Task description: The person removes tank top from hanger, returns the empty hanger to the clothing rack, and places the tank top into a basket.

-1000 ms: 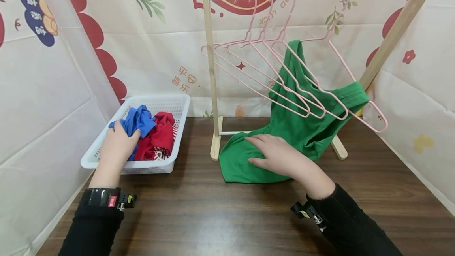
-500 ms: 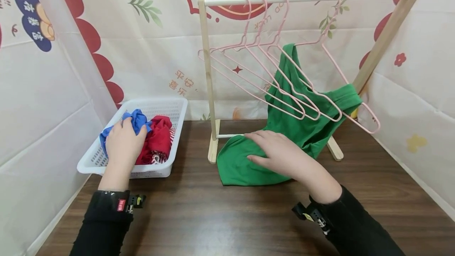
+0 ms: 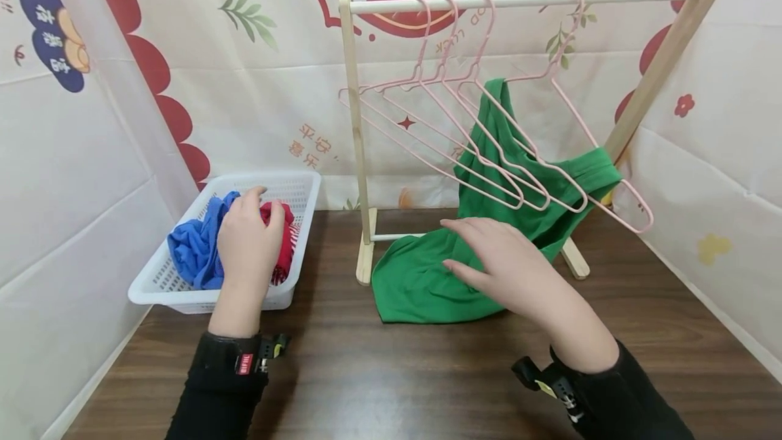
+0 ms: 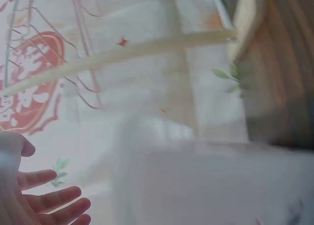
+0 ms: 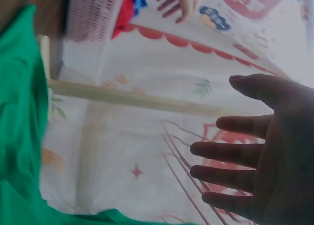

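Observation:
My left hand [image 3: 249, 240] is above the white basket [image 3: 308, 206], over the red cloth [image 3: 284, 243], which it partly hides. Its fingers [image 4: 51, 200] are spread and hold nothing in the left wrist view. A crumpled blue cloth [image 3: 198, 243] lies in the basket, left of that hand. My right hand [image 3: 507, 263] is in front of the green sleeveless garment [image 3: 421, 277], its fingers [image 5: 230, 154] extended and nothing in them. One pink hanger [image 3: 577, 111] carries this garment by its straps, while the lower part lies on the table.
A wooden rack [image 3: 354, 127] with a white rod [image 3: 525, 0] stands at the back. Several more pink hangers [image 3: 449, 80] hang bunched on its left part. Printed cloth walls [image 3: 256, 107] enclose the brown table [image 3: 366, 379] at the back and sides.
My left hand has let go of the blue cloth, which now lies further left in the basket, and moved right over the red cloth. My right hand has shifted slightly right.

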### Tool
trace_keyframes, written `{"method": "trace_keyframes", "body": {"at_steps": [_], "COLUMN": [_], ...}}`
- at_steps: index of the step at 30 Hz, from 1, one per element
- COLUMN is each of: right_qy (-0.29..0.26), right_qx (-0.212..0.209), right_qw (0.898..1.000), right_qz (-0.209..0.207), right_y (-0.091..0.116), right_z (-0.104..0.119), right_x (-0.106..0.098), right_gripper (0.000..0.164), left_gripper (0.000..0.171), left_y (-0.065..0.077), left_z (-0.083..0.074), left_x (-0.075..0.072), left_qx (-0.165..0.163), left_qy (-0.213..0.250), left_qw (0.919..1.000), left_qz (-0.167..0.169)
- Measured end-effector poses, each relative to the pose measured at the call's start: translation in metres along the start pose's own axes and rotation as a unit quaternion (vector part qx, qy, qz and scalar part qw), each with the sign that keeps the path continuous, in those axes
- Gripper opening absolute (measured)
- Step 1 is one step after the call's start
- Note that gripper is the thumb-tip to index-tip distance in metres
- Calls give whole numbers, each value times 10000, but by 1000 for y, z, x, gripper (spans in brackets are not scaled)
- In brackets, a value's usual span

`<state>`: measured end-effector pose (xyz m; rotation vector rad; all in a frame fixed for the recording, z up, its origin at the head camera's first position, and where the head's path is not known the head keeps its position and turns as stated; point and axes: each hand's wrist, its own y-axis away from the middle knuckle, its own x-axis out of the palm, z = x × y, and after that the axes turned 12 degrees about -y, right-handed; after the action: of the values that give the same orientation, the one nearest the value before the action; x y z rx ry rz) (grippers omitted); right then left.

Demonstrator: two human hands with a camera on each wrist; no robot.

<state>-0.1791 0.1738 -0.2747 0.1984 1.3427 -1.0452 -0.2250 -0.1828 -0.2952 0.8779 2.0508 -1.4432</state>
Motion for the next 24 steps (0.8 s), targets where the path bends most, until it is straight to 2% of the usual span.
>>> {"method": "trace_keyframes", "body": {"at_steps": [8, 15, 18, 24], "right_qy": [65, -19, -117, -220], "right_qx": [16, 39, -59, -257], "right_qw": [9955, 9840, 9719, 9287], "right_qz": [-942, -1780, -2352, -3694], "right_y": [12, 20, 22, 24], "right_z": [-2, -3, -6, -10], "right_x": [-24, -37, -41, -48], "right_gripper": [48, 45, 39, 28], "left_gripper": [38, 39, 39, 39], "left_y": [7, 14, 18, 23], "left_z": [-29, -48, -55, -65], "left_x": [-1, 1, 2, 2], "left_qx": [221, 311, 418, 777], "left_qy": [405, 503, 516, 496], "left_qw": [9986, 9976, 9968, 9946], "left_qz": [-263, -367, -440, -471]}}
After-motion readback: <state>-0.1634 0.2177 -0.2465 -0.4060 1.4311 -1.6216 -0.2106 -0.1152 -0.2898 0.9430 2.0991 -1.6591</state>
